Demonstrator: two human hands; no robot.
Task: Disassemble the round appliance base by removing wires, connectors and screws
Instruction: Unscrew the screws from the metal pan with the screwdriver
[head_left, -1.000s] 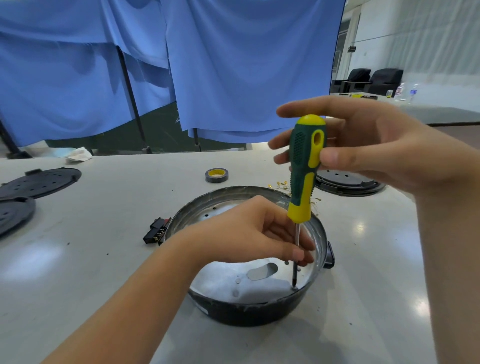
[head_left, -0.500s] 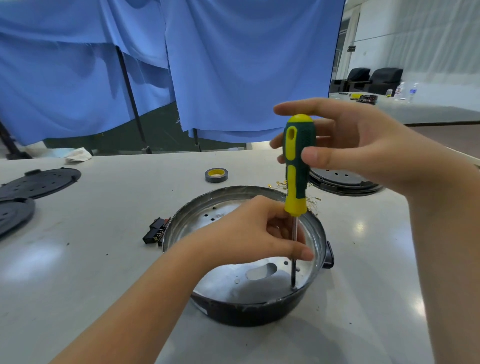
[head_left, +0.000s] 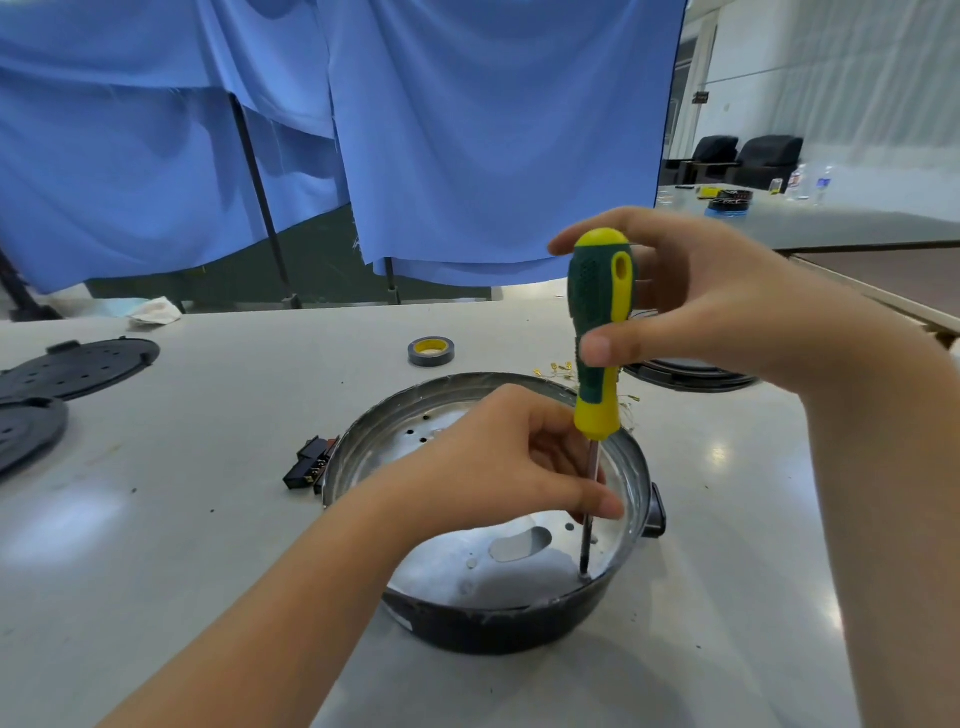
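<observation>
The round appliance base (head_left: 498, 623), black outside with a silver metal floor, sits on the table in front of me. A green and yellow screwdriver (head_left: 597, 332) stands upright in it, its tip on the floor near the right front rim. My right hand (head_left: 717, 312) grips the handle between thumb and fingers. My left hand (head_left: 498, 467) reaches over the base and pinches the metal shaft just below the handle.
A black connector block (head_left: 309, 467) lies left of the base. A roll of tape (head_left: 431, 352) and small yellow terminals (head_left: 558, 370) lie behind it. Black round plates lie at far left (head_left: 78, 366) and behind my right hand (head_left: 691, 376). Blue curtains hang beyond the table.
The screwdriver handle has shifted slightly left and turned in my right hand's fingers. My left hand stays on the shaft and the base has not moved.
</observation>
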